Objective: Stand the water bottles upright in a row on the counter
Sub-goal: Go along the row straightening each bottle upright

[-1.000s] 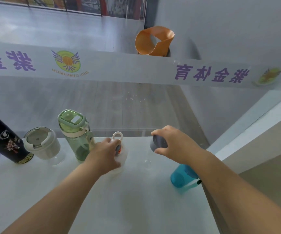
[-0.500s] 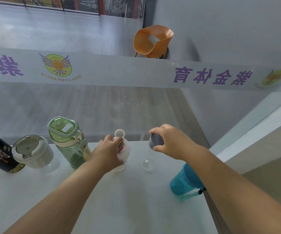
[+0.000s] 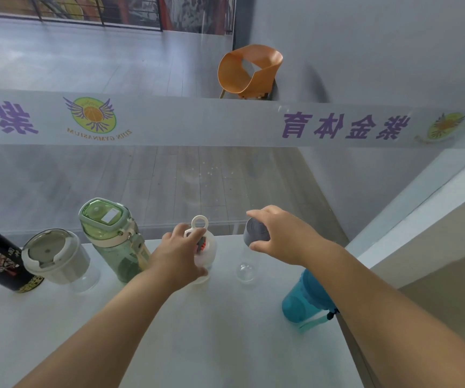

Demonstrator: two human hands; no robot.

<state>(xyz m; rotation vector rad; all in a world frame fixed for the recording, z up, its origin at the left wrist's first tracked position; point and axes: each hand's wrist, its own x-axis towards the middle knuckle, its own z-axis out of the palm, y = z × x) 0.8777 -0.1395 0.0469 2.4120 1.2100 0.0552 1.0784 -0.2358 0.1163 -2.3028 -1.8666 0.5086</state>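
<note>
Our left hand (image 3: 182, 254) wrapped round white bottle (image 3: 206, 249), our right hand (image 3: 277, 233) pinching grey cap (image 3: 255, 235) of clear bottle (image 3: 245, 268) just right of it, both upright on counter (image 3: 197, 345)

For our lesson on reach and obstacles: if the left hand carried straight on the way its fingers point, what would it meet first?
The left hand already grips the white bottle; straight beyond it, probably the glass panel, though depth is unclear.

Head view, steeply down over counter (image 3: 225, 345)
</note>
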